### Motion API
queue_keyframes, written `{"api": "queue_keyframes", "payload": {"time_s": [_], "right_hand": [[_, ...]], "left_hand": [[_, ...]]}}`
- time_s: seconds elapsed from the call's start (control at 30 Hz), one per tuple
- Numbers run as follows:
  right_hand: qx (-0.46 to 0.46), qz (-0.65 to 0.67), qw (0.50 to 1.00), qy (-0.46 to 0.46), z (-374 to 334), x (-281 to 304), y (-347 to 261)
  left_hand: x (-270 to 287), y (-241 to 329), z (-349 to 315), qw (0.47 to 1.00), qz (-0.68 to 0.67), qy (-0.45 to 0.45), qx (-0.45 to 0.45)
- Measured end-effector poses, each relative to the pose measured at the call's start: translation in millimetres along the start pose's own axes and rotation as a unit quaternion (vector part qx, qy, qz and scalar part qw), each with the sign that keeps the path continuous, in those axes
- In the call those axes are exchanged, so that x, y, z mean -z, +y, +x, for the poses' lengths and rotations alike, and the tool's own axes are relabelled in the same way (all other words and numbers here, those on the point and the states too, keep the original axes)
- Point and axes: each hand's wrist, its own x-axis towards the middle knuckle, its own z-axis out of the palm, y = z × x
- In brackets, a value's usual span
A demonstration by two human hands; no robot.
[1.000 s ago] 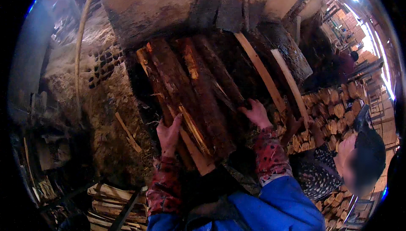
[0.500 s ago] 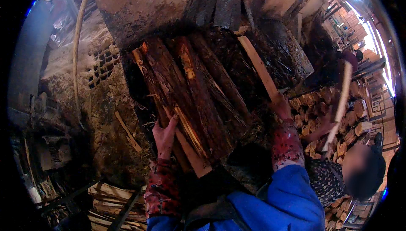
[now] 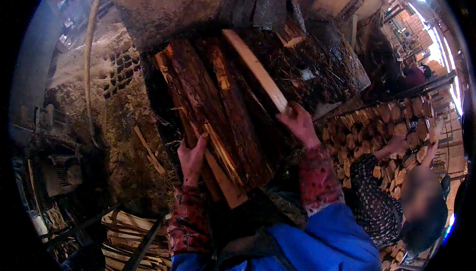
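Observation:
My right hand [image 3: 299,125] is closed round the near end of a long, pale wood strip [image 3: 258,74]. The strip slants away to the far left, above the right side of a pile of bark-covered wood slabs [image 3: 198,87]. At the pile's near left side my left hand [image 3: 192,161] grips a reddish-brown wood slat [image 3: 225,186], thumb on top and fingers mostly hidden underneath. Beside that thumb lies a thin, splintered yellow piece [image 3: 221,152]. The slabs lie side by side, pointing away from me.
A stained wall-like panel [image 3: 168,8] stands beyond the pile. To the right, a co-worker's patterned sleeve [image 3: 374,201] reaches toward stacked split wood [image 3: 367,137]. More pale slats [image 3: 131,236] lie at the lower left. A bent pole [image 3: 89,57] rises at the left.
My right hand has swung left, bringing the pale strip over the pile. My left hand has stayed put. The co-worker's long pale strip no longer shows, and their arms have shifted.

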Motion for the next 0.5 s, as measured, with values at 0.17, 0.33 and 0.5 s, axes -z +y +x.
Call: {"api": "queue_keyframes", "payload": {"time_s": [0.17, 0.33, 0.5], "right_hand": [[0.092, -0.179, 0.972, -0.123, 44.1, -18.2, -11.4], [0.047, -0.149, 0.983, -0.102, 53.2, -21.6, 1.5], [-0.111, -0.098, 0.97, -0.193, 69.5, -21.2, -16.0]], "left_hand": [[7.9, -1.0, 3.5, 0.998, -0.038, -0.033, 0.025], [1.3, 4.0, 4.1, 0.998, -0.012, -0.016, 0.06], [0.6, 2.2, -4.8, 0.998, -0.059, -0.004, -0.016]]}}
